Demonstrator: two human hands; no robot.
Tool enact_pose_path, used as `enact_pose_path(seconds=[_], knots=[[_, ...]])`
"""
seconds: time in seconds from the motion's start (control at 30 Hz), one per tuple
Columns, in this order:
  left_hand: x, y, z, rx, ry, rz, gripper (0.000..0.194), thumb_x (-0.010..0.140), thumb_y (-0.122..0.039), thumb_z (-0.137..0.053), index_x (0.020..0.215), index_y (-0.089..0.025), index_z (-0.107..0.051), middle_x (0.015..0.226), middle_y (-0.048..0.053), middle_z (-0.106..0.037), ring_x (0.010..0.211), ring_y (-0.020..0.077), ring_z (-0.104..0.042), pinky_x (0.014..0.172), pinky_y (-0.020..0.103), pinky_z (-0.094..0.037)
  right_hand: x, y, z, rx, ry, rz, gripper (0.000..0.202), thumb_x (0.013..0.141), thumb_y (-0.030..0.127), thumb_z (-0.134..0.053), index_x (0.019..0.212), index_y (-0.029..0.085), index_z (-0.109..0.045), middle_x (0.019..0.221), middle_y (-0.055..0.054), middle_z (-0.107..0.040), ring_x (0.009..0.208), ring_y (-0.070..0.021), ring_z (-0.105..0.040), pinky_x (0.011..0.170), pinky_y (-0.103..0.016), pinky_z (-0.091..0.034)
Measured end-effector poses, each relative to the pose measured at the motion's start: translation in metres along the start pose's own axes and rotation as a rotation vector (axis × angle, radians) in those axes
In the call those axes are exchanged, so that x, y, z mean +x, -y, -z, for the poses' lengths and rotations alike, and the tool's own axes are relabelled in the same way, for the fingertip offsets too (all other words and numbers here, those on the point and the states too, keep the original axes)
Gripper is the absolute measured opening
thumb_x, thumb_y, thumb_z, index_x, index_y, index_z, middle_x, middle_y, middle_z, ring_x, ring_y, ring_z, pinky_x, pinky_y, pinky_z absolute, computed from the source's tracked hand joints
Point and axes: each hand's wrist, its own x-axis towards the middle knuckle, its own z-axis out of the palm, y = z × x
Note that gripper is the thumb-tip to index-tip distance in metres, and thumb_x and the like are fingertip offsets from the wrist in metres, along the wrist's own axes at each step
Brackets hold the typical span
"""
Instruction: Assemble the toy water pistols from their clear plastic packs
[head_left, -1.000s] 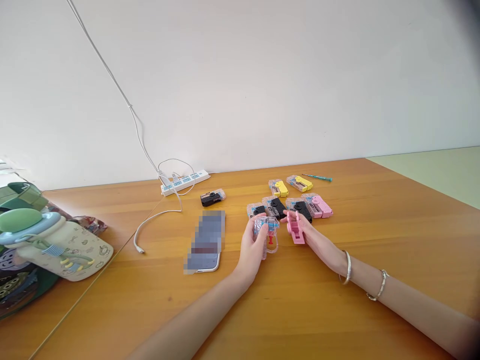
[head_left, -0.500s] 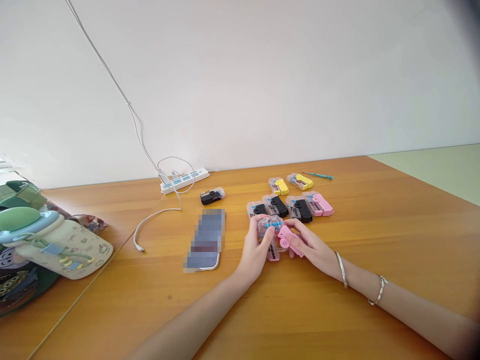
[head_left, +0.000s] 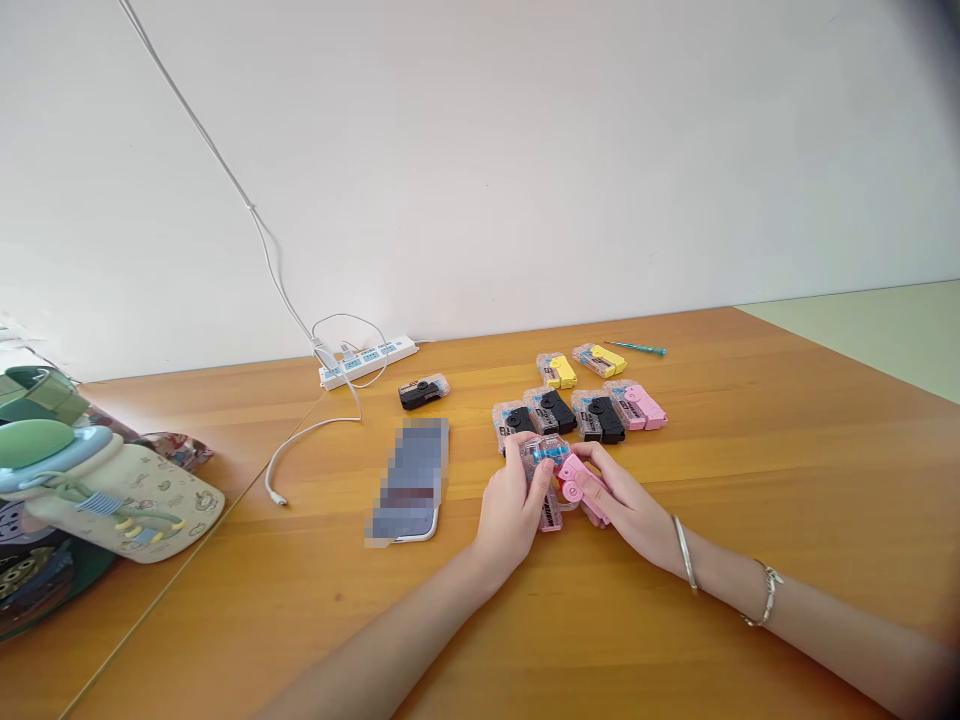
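Observation:
Between both hands I hold a pink and clear plastic folding toy gun [head_left: 551,453], partly unfolded, low over the table. My left hand [head_left: 512,510] is closed around its clear part, thumb on top near the blue insert. My right hand [head_left: 622,500] grips the pink part, its thumb beside the round hinge. Just beyond lie several folded ones: black ones [head_left: 598,416], a pink one [head_left: 637,405] and two yellow ones [head_left: 600,360]. The fingers beneath the toy are mostly hidden.
A phone [head_left: 411,475] with a blurred screen lies left of my hands. Another black folded toy [head_left: 424,391] sits behind it, near a white power strip [head_left: 367,362] and a cable [head_left: 300,432]. A bottle [head_left: 142,500] stands far left; a teal screwdriver [head_left: 645,348] lies at the back.
Both hands have shifted slightly toward me with the toy gun, which is tilted a little differently. The other things on the table lie as before.

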Motion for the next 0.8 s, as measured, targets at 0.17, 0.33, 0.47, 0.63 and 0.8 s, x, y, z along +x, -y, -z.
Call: enact_pose_path(seconds=[0.17, 0.33, 0.47, 0.63, 0.8], knots=[[0.0002, -0.0009, 0.0004, 0.030, -0.001, 0.005, 0.029, 0.089, -0.041, -0.033, 0.112, -0.024, -0.038, 0.076, 0.001, -0.063, 0.066, 0.0199, -0.060, 0.060, 0.026, -0.040, 0.0004, -0.0005, -0.0002, 0.019, 0.005, -0.017, 0.037, 0.090, 0.049, -0.037, 0.111, 0.019, -0.038, 0.068, 0.004, -0.043, 0.051, -0.0082, -0.037, 0.048, -0.024, -0.034], [0.0007, 0.0027, -0.0002, 0.012, 0.025, -0.032, 0.029, 0.090, -0.040, -0.033, 0.113, -0.024, -0.039, 0.079, 0.002, -0.065, 0.067, 0.0202, -0.061, 0.060, 0.026, -0.041, 0.0037, 0.0040, 0.0036, 0.086, 0.076, -0.089, 0.037, 0.088, 0.054, -0.036, 0.102, 0.020, -0.039, 0.062, 0.006, -0.040, 0.046, -0.0080, -0.034, 0.045, -0.024, -0.032], [0.0007, 0.0044, 0.0005, 0.001, 0.071, -0.084, 0.028, 0.090, -0.041, -0.032, 0.113, -0.025, -0.039, 0.090, 0.003, -0.066, 0.072, 0.0196, -0.063, 0.064, 0.027, -0.043, 0.0061, 0.0071, 0.0070, 0.100, 0.135, -0.107, 0.035, 0.088, 0.054, -0.038, 0.097, 0.021, -0.041, 0.059, 0.008, -0.037, 0.044, -0.0070, -0.033, 0.043, -0.022, -0.032], [0.0004, 0.0043, 0.0009, -0.008, 0.072, -0.089, 0.029, 0.090, -0.041, -0.032, 0.113, -0.024, -0.039, 0.092, 0.003, -0.067, 0.075, 0.0202, -0.063, 0.066, 0.028, -0.044, 0.0053, 0.0069, 0.0075, 0.082, 0.138, -0.106, 0.036, 0.088, 0.054, -0.037, 0.100, 0.021, -0.041, 0.058, 0.008, -0.037, 0.044, -0.0068, -0.033, 0.043, -0.021, -0.031], [0.0005, 0.0041, 0.0006, 0.016, 0.085, -0.076, 0.030, 0.090, -0.042, -0.031, 0.113, -0.024, -0.038, 0.090, 0.003, -0.066, 0.071, 0.0201, -0.062, 0.064, 0.027, -0.043, 0.0053, 0.0057, 0.0080, 0.054, 0.149, -0.101, 0.037, 0.088, 0.054, -0.035, 0.102, 0.020, -0.040, 0.059, 0.008, -0.038, 0.044, -0.0071, -0.033, 0.042, -0.022, -0.030]])
